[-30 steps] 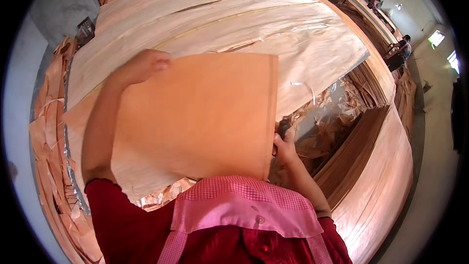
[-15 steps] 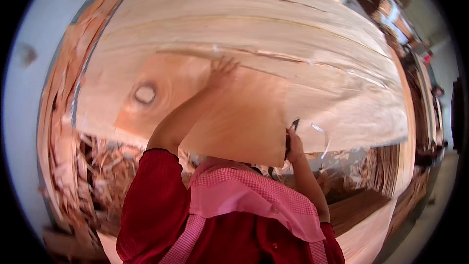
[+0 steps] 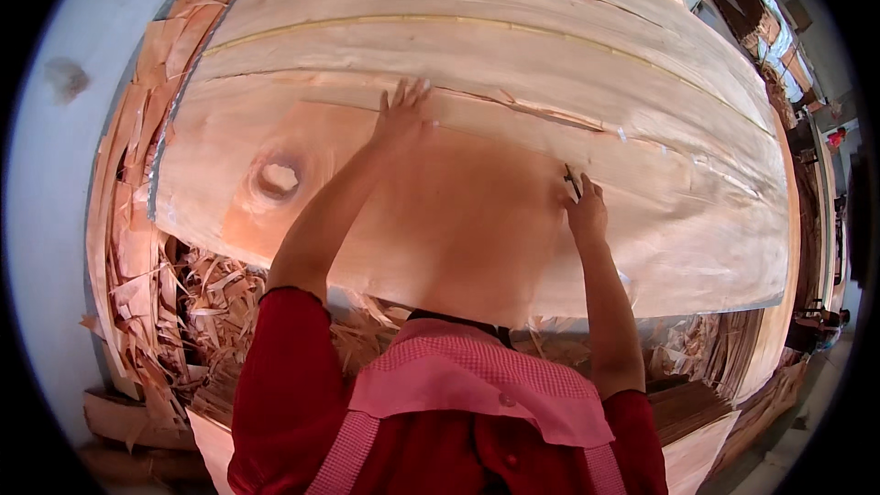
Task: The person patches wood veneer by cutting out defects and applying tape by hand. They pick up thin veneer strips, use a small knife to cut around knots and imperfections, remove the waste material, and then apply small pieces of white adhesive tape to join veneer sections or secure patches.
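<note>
In the head view, a thin orange-brown wooden sheet (image 3: 477, 211) lies in the middle of the frame, on top of a much larger, paler sheet (image 3: 678, 247) that fills most of the upper half. The smaller sheet reaches down to the person's chest, and a dark-ringed knot (image 3: 278, 180) with a pale middle shows toward its left end. The left hand (image 3: 403, 117) is palm down with its fingers spread, at the upper edge of the smaller sheet, just above the centre of the frame. The right hand (image 3: 587, 209), right of centre, is beside the sheet's right end with its fingers bent around a small dark tool (image 3: 572, 181), whose end sticks out above the thumb; what kind of tool it is, I cannot tell. A long split (image 3: 541, 112) runs across the larger sheet above both hands. Brown wood strips (image 3: 137, 128) are piled along the left, by a bluish wall (image 3: 55, 183), and curled scraps (image 3: 220, 307) fill the lower left. At the lower middle are the person's pink collar (image 3: 477, 371) and red sleeves (image 3: 284, 357). Another person (image 3: 819, 328) shows small at the right edge.
</note>
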Demonstrator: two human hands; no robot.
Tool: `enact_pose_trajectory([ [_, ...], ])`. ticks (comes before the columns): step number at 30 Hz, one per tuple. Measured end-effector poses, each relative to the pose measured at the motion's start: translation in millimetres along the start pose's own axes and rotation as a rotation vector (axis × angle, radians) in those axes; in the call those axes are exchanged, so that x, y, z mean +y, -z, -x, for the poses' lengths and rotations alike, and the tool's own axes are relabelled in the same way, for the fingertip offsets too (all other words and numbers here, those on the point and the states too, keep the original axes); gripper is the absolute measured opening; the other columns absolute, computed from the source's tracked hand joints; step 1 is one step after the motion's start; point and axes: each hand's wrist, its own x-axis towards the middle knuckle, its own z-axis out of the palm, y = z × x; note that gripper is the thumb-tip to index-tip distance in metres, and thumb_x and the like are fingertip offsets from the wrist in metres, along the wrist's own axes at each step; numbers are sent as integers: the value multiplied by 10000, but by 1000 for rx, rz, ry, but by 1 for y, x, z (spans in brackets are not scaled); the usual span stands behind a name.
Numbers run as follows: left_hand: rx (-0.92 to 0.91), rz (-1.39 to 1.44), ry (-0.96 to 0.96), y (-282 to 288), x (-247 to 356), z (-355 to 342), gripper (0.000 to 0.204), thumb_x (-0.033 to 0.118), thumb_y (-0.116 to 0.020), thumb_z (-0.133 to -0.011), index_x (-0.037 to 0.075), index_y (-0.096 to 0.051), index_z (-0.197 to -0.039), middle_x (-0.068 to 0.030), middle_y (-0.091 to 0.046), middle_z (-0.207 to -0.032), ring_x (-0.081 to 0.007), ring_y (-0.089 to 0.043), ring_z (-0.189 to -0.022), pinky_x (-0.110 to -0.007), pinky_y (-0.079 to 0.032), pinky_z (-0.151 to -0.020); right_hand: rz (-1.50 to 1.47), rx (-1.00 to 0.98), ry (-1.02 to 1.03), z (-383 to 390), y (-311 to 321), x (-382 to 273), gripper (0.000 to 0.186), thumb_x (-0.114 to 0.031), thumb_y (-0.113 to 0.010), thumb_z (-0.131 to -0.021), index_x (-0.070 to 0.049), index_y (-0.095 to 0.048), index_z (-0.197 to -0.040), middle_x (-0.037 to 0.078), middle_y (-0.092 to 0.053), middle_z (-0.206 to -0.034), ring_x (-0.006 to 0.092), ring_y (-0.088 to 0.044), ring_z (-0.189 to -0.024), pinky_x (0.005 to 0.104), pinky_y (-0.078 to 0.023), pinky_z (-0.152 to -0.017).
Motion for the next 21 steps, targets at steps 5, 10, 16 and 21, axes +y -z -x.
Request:
enact_pose_trajectory([
  [5, -4, 38, 168, -47, -54, -31, 734, 436, -477, -840, 114, -137, -1404, -66, -93, -1474, -300, -83, -1350, -549, -97, -1051, -23, -301, -305, -12, -7, -18, 519, -249, -721, -679, -86, -525, -1131, 142, -635, -845, 304, -613, -810, 408, -477, -719],
  [10, 229, 83, 180, -53, -55, -18, 757, 438, -519, -808, 99, -176, -1392, -116, -99, -1466, -346, -77, -1342, -555, -95, -1046, -81, -311, -446, -13, -16, -14, 470, -308, -715, -653, -82, -552, -1031, 147, -640, -848, 327, -608, -831, 417, -477, -715],
  [16, 225, 75, 290, -15, -72, 87, 689, 375, -552, -806, 35, -280, -1340, -173, -178, -1432, -355, -108, -1333, -534, -124, -1043, -38, -309, -460, -8, -9, -20, 466, -350, -736, -640, -65, -565, -967, 146, -642, -836, 318, -612, -802, 398, -475, -702],
  [21, 695, -12, 1112, -4, -145, 280, 626, 339, -540, -833, -29, -320, -1288, -252, -318, -1327, -341, -344, -1211, -481, -328, -953, -84, -259, -437, -3, -6, -20, 477, -390, -714, -674, -29, -568, -950, 189, -634, -846, 358, -606, -811, 424, -470, -704],
])
